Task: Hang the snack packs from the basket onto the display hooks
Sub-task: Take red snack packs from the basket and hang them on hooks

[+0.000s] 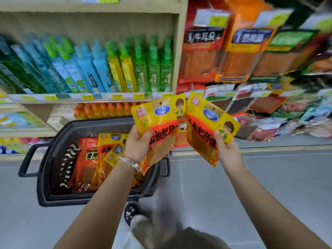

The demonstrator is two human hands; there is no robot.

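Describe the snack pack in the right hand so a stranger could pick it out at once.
Find the dark basket on the floor below the shelves; two yellow snack packs are held up above its right edge. Take the pack in the right hand, nearest the hanging snack display. Unlike its twin in the left hand, it is clear of the basket, over the grey floor.
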